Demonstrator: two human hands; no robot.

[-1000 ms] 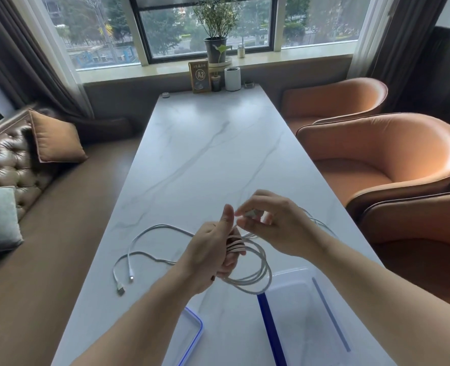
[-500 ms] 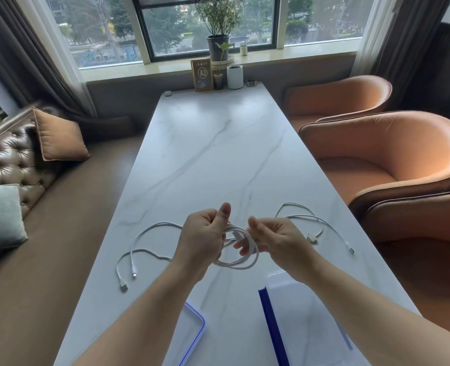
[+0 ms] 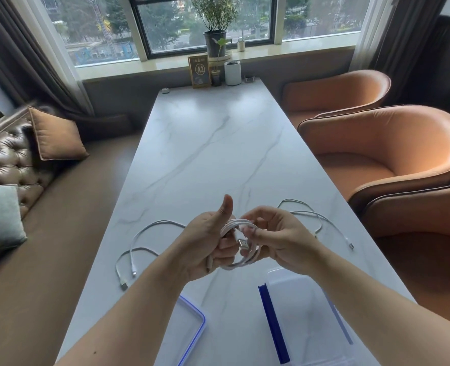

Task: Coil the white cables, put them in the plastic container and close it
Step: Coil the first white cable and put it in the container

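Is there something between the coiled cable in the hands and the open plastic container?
Nothing visible. The left hand and right hand hold the coiled cable; the container stands open just nearer, its lid apart at the left. Only the right forearm crosses its right side.

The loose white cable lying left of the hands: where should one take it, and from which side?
Likely by the larger plug of the loose cable, pinched from above. The plug lies flat on the table, apart from other things and near the left edge, and a stiff end seems a natural start for coiling.
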